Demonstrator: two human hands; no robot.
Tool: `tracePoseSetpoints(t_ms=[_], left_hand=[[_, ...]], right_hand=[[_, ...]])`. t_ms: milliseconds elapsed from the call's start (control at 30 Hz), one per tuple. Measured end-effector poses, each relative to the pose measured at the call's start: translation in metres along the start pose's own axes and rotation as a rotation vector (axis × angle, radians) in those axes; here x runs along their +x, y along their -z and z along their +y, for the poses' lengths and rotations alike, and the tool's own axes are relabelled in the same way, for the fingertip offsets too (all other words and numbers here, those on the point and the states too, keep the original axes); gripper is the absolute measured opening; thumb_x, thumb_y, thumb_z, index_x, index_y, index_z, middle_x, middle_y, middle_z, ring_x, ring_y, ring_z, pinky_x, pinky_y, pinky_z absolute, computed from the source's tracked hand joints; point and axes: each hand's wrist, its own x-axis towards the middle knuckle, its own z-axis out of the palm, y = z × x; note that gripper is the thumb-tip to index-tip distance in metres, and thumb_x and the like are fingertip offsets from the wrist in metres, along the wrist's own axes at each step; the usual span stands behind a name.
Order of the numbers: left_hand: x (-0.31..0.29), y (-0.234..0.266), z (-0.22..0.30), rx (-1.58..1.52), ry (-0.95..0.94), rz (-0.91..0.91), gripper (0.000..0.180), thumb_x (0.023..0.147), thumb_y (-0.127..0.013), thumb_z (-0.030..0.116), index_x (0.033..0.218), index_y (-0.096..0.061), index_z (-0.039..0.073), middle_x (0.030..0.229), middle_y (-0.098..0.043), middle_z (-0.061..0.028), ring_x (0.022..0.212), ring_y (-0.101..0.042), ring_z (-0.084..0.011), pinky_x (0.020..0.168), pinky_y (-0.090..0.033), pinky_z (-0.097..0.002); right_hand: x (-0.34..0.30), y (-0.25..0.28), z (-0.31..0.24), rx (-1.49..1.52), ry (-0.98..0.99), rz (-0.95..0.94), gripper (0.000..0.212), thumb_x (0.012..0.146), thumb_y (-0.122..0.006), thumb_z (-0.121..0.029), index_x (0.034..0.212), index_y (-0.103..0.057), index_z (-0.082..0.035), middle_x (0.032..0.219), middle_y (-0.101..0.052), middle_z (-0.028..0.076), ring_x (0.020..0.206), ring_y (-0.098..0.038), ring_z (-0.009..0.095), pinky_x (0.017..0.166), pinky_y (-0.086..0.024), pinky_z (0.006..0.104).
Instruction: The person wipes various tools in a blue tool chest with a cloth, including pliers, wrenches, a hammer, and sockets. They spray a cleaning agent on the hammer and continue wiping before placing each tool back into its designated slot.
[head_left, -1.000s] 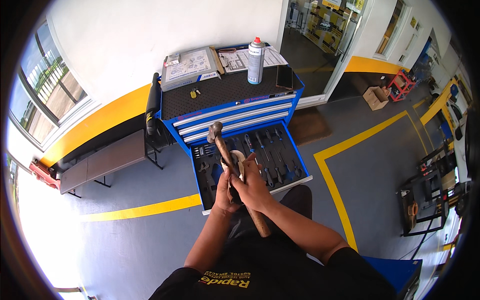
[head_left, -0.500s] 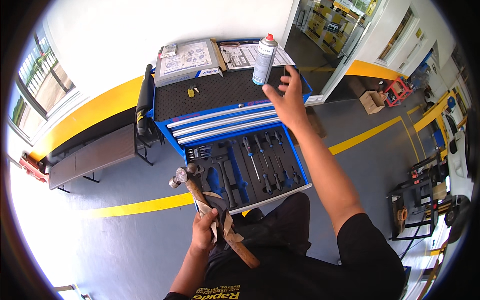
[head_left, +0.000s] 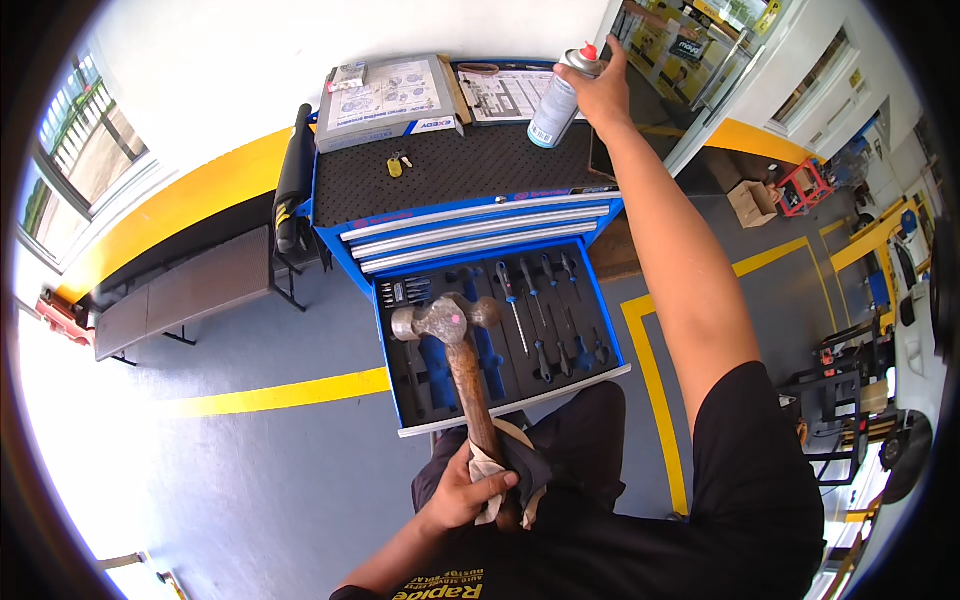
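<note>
While the left hand (head_left: pixel 462 492) is closed around the lower end of a hammer's wooden handle together with a crumpled cloth (head_left: pixel 508 478), the right hand (head_left: pixel 600 92) is stretched out far forward, its fingers wrapped round the top of a spray can (head_left: pixel 556 100) standing on the dark mat of the blue tool cart (head_left: pixel 470 168).

From the head view, the one view there is, the hammer (head_left: pixel 455 360) is held in front of the person's lap, above the open bottom drawer (head_left: pixel 500 335) with its foam tray of screwdrivers. Its long axis runs almost straight away from the body, tilted slightly to the person's left, with the metal head at the far end, lying crosswise over the drawer.

As a judgement, the step in hand is fetching the can while the hammer waits in the cloth. The next move would call for a firm grip on the can and a clean lift off the counter, clear of the keys (head_left: pixel 396 164) and the flat box (head_left: pixel 388 100) near it.
</note>
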Motion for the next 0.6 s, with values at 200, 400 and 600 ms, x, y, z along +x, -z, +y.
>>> tracePoseSetpoints(t_ms=[200, 400, 600], left_hand=[[0.041, 0.046, 0.012, -0.057, -0.036, 0.186, 0.038, 0.095, -0.067, 0.01, 0.127, -0.049, 0.003, 0.102, -0.066, -0.0087, 0.088, -0.068, -0.0185, 0.08, -0.057, -0.0335], [0.08, 0.099, -0.053, -0.103, 0.212, 0.32, 0.022, 0.095, -0.064, 0.011, 0.112, -0.052, 0.005, 0.088, -0.068, -0.0091, 0.067, -0.068, -0.0199, 0.061, -0.058, -0.0337], [0.125, 0.116, -0.096, -0.095, 0.363, 0.344, 0.017, 0.095, -0.065, 0.013, 0.109, -0.057, 0.006, 0.087, -0.069, -0.0079, 0.069, -0.068, -0.0196, 0.064, -0.058, -0.0341]], right_hand=[[-0.072, 0.13, -0.045, 0.673, 0.038, -0.112, 0.095, 0.092, -0.078, -0.03, 0.159, -0.016, -0.008, 0.139, -0.053, 0.022, 0.119, -0.061, 0.028, 0.101, -0.05, 0.0478], [-0.236, 0.165, -0.054, 0.952, -0.43, -0.031, 0.05, 0.107, -0.042, -0.053, 0.143, -0.044, -0.019, 0.123, -0.063, 0.019, 0.106, -0.07, 0.034, 0.08, -0.063, 0.0483], [-0.376, 0.127, 0.008, 0.675, -0.662, -0.404, 0.053, 0.105, -0.053, -0.042, 0.149, -0.038, -0.015, 0.11, -0.066, 0.015, 0.086, -0.073, 0.026, 0.068, -0.064, 0.0389]])
